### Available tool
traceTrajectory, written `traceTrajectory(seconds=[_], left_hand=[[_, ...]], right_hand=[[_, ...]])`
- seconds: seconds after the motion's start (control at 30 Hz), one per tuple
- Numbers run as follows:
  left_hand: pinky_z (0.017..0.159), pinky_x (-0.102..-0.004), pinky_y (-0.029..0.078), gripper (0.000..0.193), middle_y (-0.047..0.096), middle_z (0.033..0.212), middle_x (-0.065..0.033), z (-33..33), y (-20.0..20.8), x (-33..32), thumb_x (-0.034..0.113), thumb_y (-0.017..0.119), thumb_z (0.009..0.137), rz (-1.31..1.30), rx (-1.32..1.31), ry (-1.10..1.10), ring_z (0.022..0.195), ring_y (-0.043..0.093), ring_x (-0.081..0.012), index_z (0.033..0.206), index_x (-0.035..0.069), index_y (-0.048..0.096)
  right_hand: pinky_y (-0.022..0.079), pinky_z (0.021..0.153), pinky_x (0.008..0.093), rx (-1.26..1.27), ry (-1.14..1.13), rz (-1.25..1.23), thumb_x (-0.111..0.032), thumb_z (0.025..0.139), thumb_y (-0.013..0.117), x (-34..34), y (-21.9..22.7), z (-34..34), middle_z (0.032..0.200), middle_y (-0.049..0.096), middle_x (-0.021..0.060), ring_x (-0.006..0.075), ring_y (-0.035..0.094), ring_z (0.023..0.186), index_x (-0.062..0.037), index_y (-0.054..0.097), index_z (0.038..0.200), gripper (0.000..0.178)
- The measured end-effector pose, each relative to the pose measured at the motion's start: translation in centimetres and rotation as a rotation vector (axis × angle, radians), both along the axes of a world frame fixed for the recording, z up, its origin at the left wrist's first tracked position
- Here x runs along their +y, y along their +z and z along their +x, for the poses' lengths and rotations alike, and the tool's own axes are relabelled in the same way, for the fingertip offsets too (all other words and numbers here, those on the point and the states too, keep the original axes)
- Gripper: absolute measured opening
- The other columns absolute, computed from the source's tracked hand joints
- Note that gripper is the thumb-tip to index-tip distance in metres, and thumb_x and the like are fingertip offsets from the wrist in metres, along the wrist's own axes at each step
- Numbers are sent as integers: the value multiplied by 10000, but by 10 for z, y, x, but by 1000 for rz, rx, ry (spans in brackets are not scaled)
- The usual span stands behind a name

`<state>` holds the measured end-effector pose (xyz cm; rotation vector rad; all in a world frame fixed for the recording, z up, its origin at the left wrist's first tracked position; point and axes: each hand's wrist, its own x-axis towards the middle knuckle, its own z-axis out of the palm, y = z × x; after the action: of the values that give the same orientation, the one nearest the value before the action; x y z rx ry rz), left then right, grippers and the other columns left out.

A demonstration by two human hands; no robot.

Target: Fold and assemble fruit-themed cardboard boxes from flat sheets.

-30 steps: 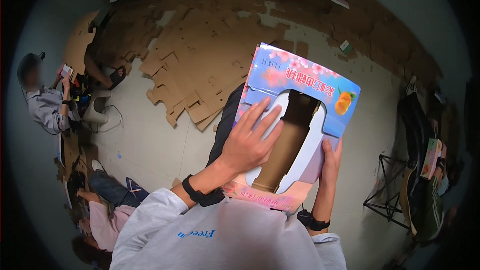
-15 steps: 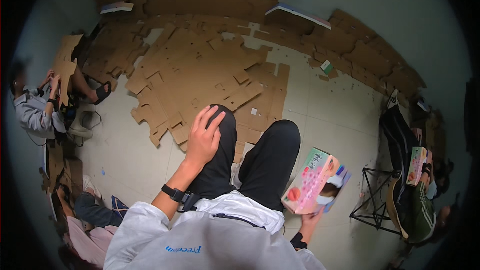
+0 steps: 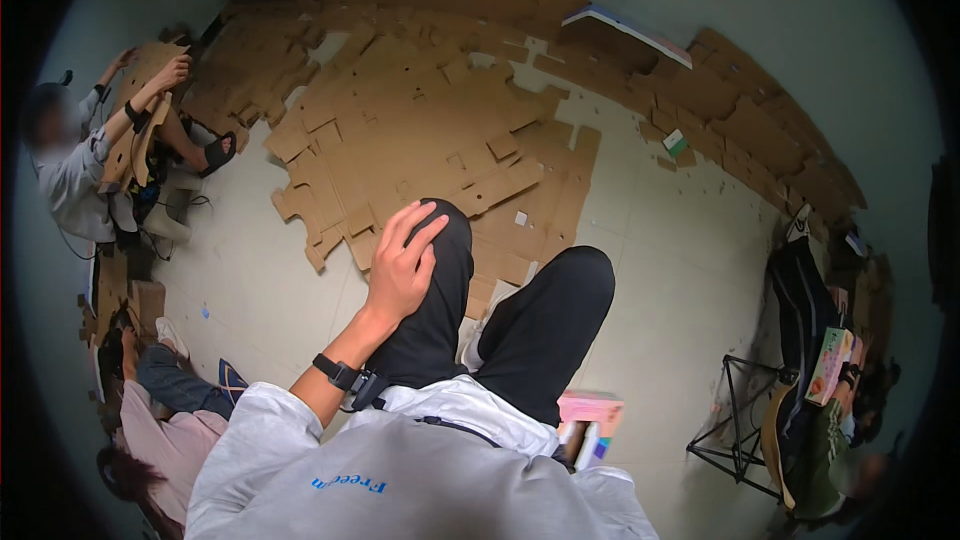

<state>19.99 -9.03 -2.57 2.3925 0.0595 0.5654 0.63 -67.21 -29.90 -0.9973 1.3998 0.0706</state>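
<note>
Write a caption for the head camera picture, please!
Seated person rests left hand on knee, pink box at right side, flat cardboard spread over floor.

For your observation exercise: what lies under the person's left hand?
The left hand rests flat on a knee in black trousers. The floor beneath that leg is covered, so not visible.
</note>
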Motion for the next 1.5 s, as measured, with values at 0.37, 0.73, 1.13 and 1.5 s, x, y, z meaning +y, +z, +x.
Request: traceTrajectory(seconds=[0.37,0.73,1.13,1.5], left_hand=[[1141,-488,459,403,655,1403,-150,6,7,-7,3,582,909,-11,11,-1,1355,559,-409,1282,47,727],[1086,-360,472,384,705,1293,-172,-4,-179,93,241,558,1049,-548,491,285,1252,651,-340,1309,-21,667],[1025,-515,501,635,570,1456,-191,-28,-354,168,389,700,964,-961,1163,1189,1264,614,-358,1488,80,517],[536,-368,514,200,731,920,-35,16,-320,178,248,784,940,-888,1305,792,682,669,-173,998,69,718]], right_hand=[[577,794,245,-341,376,-293,-147,1057,525,-43,31,269,1165,746,108,201,746,1063,-30,670,1234,257],[477,715,230,-484,943,-161,-140,1092,498,180,179,299,945,701,7,71,620,816,-7,693,1194,257],[436,1153,469,-499,1126,-1155,-70,863,745,276,294,252,1407,628,203,397,584,1331,6,695,1271,418],[419,1165,542,-637,1070,-1102,-121,866,717,267,297,196,1353,653,244,443,587,1337,47,703,1185,361]])
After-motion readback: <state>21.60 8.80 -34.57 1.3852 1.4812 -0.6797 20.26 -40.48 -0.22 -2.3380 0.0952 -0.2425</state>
